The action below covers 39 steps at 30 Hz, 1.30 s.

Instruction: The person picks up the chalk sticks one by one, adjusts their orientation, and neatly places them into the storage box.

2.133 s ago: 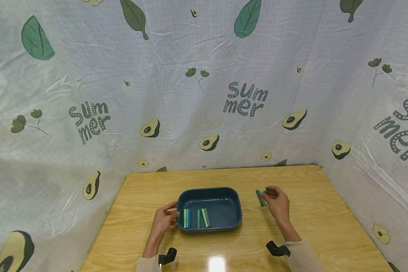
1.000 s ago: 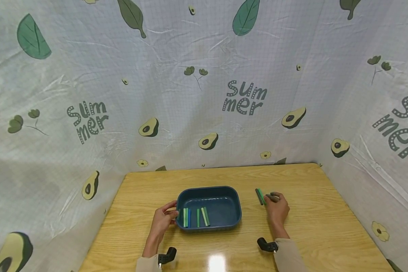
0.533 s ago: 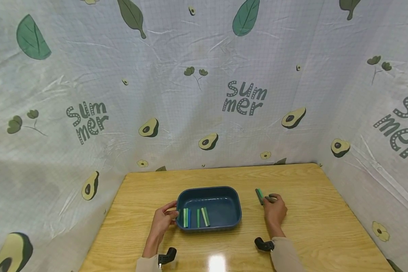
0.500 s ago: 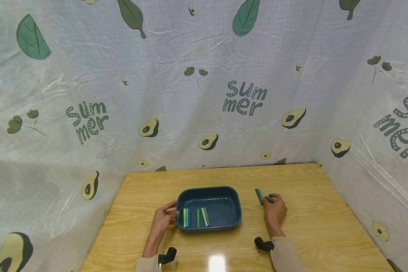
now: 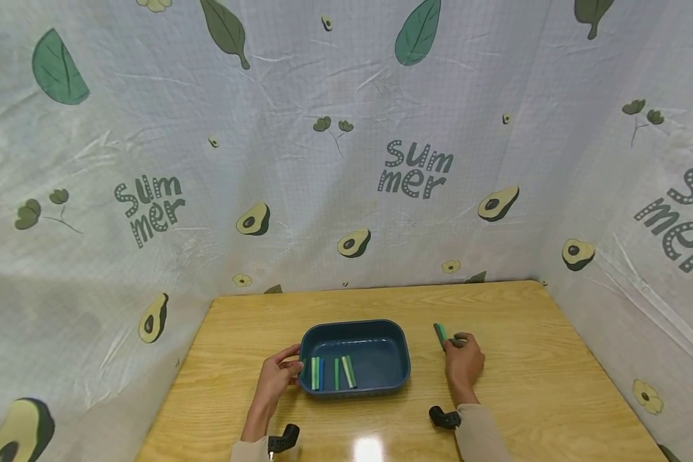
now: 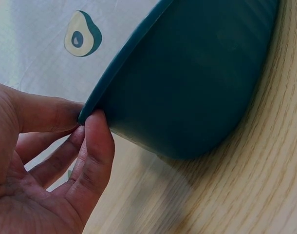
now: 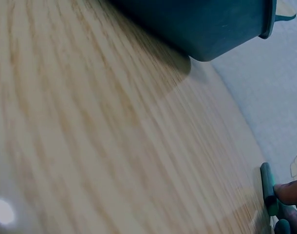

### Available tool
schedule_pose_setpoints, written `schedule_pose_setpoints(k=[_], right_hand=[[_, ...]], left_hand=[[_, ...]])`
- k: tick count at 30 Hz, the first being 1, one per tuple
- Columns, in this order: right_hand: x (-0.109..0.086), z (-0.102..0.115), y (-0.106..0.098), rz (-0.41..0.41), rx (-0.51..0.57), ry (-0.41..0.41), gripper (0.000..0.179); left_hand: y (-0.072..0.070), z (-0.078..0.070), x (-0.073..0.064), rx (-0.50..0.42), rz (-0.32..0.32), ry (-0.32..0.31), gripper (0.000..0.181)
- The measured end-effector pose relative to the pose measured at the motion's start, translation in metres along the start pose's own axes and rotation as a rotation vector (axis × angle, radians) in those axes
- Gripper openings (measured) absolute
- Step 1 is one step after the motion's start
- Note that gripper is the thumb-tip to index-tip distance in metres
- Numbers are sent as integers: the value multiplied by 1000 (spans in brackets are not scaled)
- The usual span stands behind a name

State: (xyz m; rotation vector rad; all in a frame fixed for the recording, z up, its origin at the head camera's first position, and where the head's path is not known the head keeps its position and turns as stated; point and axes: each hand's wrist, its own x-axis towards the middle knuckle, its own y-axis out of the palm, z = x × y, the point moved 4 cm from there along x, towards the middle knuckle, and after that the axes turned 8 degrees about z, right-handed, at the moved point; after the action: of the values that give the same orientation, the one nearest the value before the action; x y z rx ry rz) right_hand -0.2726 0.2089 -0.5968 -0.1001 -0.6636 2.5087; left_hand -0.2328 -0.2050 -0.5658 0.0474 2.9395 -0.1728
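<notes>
My left hand pinches the left rim of a dark teal plastic tray, thumb and fingers on either side of the rim in the left wrist view. Several slim sticks lie inside its left half: light green sticks, a blue stick and green sticks. On the table to the right, a dark green stick and a bright green stick lie side by side. My right hand is at their near end with fingers curled, a dark stick among its fingertips.
The wooden table carries the tray near its middle. A white printed sheet hangs behind and at both sides of the table. Black wrist cameras are strapped near both sleeves.
My right hand has come down a little and to the left, closer to the two sticks on the table. My left hand and the tray stay in place.
</notes>
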Motion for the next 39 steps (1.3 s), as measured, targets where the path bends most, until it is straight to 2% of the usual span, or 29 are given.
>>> schedule_pose_setpoints(k=[13, 26, 39], right_hand=[[-3, 3, 5, -3, -26, -28, 27], [-6, 5, 7, -70, -35, -61, 20], [-4, 7, 8, -45, -27, -71, 20]], left_hand=[[0, 1, 1, 2, 3, 13, 45], [0, 0, -1, 7, 2, 16, 46], [1, -2, -2, 22, -5, 6, 46]])
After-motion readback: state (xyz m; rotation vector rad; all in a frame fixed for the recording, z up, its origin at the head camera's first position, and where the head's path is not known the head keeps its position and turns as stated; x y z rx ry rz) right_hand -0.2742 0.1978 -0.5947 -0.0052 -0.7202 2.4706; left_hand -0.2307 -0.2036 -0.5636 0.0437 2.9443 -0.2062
